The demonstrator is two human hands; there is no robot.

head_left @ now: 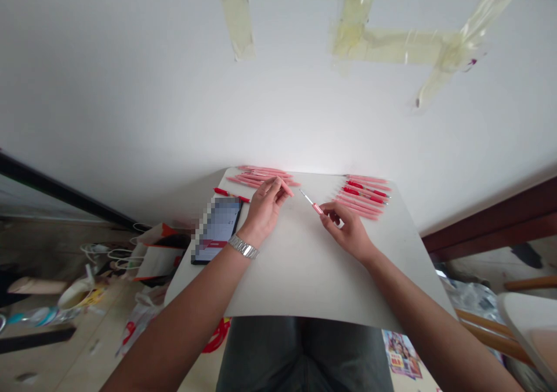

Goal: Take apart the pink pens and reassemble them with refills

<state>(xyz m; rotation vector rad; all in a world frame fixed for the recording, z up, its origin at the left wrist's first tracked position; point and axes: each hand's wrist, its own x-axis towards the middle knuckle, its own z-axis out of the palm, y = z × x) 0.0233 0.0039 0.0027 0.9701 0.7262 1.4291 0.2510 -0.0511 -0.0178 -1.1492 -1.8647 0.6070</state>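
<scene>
My left hand [266, 205], with a metal watch on the wrist, pinches a pink pen cap [286, 188] between thumb and fingers. In my right hand [346, 229] is a pink pen [317, 208], its thin pale refill and tip bare and aimed up and left at the cap. A small gap separates the two parts. Behind my left hand lies a pile of pink pens [256, 175]. To the right of my right hand, more pink pens [361, 205] lie in a row, with red pens [365, 193] among them.
A tablet [217, 229] lies on the white table [300, 282] at the left, with a red pen [231, 195] just behind it. The taped wall [296, 102] rises at the table's far edge. Bags [159, 258] stand on the floor at left; a chair [526, 316] is at right.
</scene>
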